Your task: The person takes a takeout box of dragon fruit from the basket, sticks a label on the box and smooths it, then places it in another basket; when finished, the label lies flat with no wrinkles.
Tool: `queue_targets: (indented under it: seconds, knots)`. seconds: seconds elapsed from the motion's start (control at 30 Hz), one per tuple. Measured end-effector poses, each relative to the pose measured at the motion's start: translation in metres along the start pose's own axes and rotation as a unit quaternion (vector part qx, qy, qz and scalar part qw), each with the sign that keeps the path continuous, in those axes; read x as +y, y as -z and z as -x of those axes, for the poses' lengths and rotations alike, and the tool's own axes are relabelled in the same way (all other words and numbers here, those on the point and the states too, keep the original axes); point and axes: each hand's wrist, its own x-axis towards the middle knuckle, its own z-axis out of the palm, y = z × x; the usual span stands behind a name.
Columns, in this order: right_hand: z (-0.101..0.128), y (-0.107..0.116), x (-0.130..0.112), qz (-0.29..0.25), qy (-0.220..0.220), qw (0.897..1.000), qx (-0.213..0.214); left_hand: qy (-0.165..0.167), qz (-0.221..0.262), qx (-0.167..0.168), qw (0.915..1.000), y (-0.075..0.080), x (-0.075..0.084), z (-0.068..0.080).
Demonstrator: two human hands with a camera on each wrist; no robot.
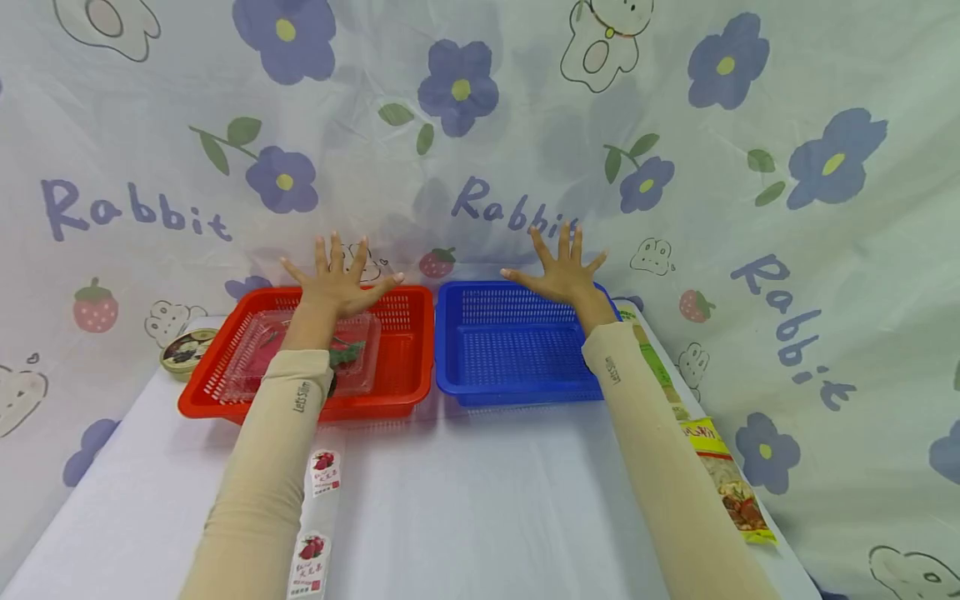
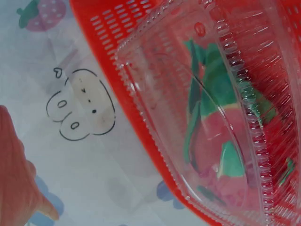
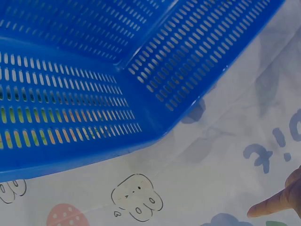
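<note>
white tabletop [image 1: 465, 500], left hand [image 1: 337, 279] fingers spread, hovering over red basket [image 1: 408, 333] at 11 o'clock holding clear clamshell box [image 1: 360, 367], right hand [image 1: 562, 271] fingers spread above blue basket [image 1: 510, 350] at 12 o'clock, touching nothing

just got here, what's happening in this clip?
A person holds both hands out flat, fingers spread, gripping nothing. The left hand hovers over the red basket, which holds a clear clamshell box with something red and green inside. The right hand hovers over the far edge of the blue basket, which looks empty. The baskets sit side by side on a white table, with packets along its edges.
</note>
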Motion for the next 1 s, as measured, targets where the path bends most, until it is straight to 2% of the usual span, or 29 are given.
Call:
queue_targets:
  seconds: [0.37,0.73,0.83,1.0]
  knots:
    - [0.000,0.000,-0.003,-0.002,0.005,1.000,-0.019,0.000,-0.009,0.008,0.9999,0.000,-0.007,0.008]
    - [0.004,-0.002,-0.009,0.006,0.018,1.000,-0.007,0.000,-0.006,0.013,0.9999,0.000,-0.012,0.013]
    - [0.005,-0.004,-0.013,0.018,0.023,0.999,-0.015,-0.002,-0.002,0.009,1.0000,-0.002,-0.014,0.014]
    - [0.007,-0.011,-0.020,0.006,0.030,0.999,-0.032,0.006,0.020,-0.007,0.9998,-0.007,-0.017,0.016]
